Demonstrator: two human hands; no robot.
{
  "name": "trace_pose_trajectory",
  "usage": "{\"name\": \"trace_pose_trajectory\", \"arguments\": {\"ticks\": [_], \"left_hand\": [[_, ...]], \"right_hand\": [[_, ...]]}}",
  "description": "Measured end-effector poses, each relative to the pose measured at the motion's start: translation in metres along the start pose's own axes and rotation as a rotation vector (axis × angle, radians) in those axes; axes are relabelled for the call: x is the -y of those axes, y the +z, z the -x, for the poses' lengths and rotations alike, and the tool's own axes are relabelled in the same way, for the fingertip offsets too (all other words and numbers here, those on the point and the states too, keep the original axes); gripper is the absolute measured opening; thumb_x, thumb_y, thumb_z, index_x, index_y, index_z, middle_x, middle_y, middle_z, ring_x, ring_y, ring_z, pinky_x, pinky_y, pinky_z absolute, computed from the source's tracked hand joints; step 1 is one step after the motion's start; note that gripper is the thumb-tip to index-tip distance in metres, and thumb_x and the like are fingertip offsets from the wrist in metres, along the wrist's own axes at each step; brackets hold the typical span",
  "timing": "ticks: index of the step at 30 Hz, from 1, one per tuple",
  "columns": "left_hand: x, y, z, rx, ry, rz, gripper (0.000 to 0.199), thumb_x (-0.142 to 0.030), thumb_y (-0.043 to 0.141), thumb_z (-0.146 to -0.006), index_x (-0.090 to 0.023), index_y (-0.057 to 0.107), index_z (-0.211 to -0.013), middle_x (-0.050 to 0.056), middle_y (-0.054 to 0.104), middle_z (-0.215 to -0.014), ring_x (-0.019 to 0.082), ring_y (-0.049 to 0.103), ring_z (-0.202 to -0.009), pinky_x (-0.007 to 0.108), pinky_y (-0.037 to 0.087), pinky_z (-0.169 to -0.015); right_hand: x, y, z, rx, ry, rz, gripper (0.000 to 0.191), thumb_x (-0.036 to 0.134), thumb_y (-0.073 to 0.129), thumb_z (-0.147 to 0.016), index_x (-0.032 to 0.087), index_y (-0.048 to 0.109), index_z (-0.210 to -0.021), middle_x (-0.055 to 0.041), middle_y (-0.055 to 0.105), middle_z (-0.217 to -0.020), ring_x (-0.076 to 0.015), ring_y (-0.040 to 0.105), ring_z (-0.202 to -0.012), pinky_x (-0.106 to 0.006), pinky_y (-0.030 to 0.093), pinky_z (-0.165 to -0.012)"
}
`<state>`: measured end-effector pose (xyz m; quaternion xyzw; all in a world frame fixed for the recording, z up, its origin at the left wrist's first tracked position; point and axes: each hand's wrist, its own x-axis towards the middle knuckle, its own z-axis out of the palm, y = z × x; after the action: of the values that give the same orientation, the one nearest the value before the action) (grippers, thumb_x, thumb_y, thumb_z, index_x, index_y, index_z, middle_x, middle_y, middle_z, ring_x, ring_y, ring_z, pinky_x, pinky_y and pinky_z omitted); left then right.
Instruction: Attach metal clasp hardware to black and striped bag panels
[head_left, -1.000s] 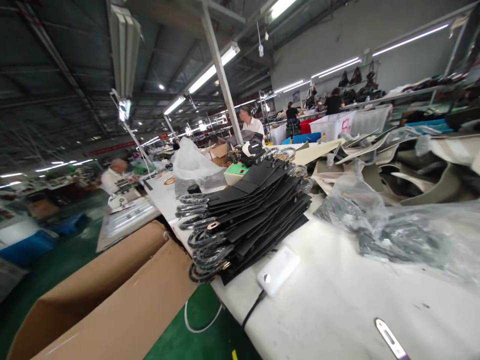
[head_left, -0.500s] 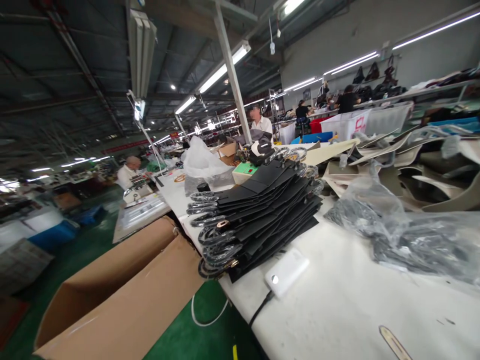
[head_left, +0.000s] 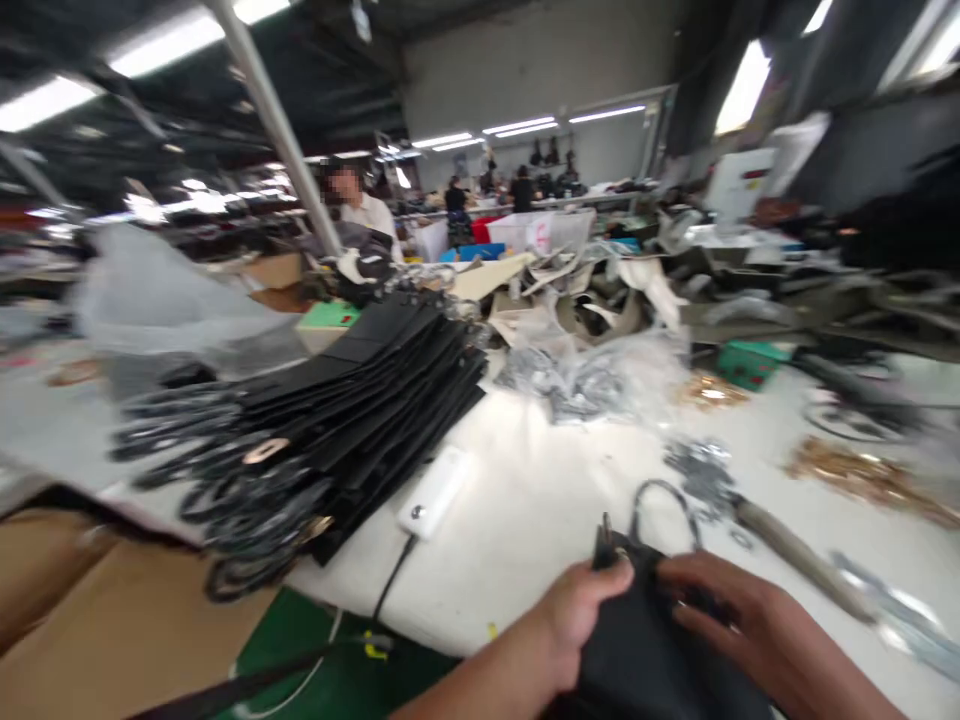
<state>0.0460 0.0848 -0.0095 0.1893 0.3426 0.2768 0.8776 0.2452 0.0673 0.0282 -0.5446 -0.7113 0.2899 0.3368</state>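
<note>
And here we are, both hands on the black bag [head_left: 626,645], which sits right under the fingers at the near edge of the surface [head_left: 517,500]. The left hand [head_left: 566,620] has its thumb pressed on the top edge by a small metal fitting, pinching the bag; the right hand [head_left: 757,610] curls its fingers over the other side, though blur means I can't tell whether they're pinching anything. I'd call this a hold-and-handle step. Beyond the fingertips, the handle loop [head_left: 664,487] stands up. Off to the right of the right fingers lies a wooden-handled tool [head_left: 799,555], untouched; well left of the left fingers, there's the stack of black panels [head_left: 367,380]. From here, any next move calls, I reckon, for a steady left pinch and right fingers clear of that loop.
</note>
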Motion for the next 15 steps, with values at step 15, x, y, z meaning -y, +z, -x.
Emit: {"name": "trace_pose_trajectory", "arguments": {"ticks": [15], "left_hand": [[-0.036, 0.092, 0.131, 0.443, 0.492, -0.862, 0.031, -0.028, 0.057, -0.099, -0.025, 0.066, -0.128, 0.006, 0.066, -0.117, 0.022, 0.062, -0.107, 0.034, 0.049, -0.098]], "right_hand": [[0.162, -0.101, 0.113, -0.114, 0.484, -0.087, 0.043, 0.060, 0.061, -0.091, 0.024, 0.076, -0.110, -0.0068, 0.076, -0.106, -0.0286, 0.072, -0.096, -0.033, 0.059, -0.082]]}}
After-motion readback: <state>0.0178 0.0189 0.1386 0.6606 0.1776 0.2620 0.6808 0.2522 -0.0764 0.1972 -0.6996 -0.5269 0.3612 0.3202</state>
